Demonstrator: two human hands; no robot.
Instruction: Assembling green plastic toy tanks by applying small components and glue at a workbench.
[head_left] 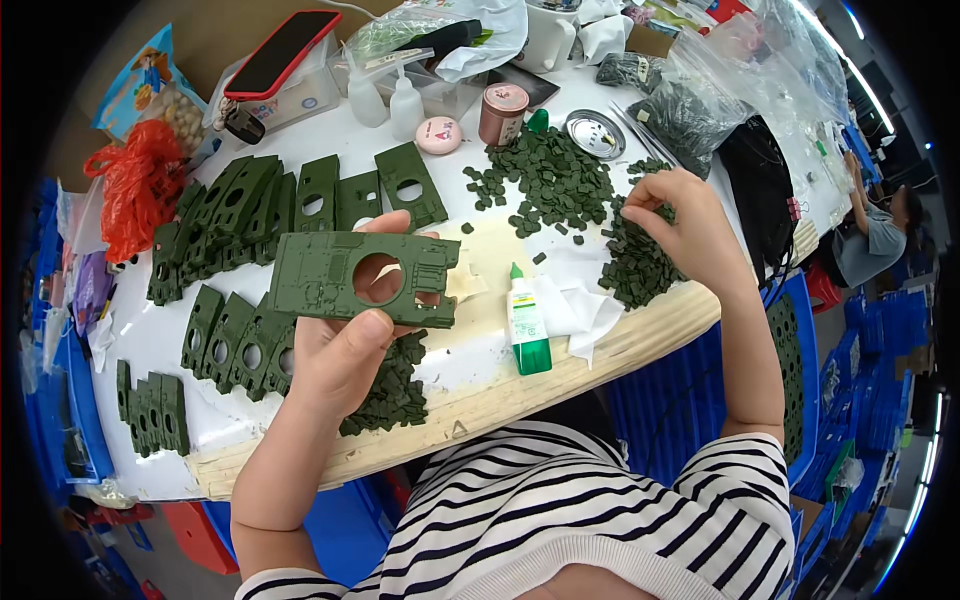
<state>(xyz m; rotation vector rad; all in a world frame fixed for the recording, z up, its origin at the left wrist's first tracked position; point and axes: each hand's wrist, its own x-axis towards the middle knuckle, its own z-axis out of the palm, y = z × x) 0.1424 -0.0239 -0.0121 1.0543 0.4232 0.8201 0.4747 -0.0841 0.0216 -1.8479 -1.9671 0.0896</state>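
1. The left hand grips a flat dark-green plastic plate with a round hole, raised above the white surface.
2. Right of that plate, the right hand pinches into a heap of small green plastic pieces; whether it holds one is unclear.
3. Judged step: picking a piece, which then needs seating on the plate.

A white-topped wooden table stands among blue crates, with ceiling strip lights overhead.

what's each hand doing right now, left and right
Left hand: closed on a green plastic panel with a round hole.
Right hand: fingers pinched at the pile of small green pieces; whether it holds one cannot be told.
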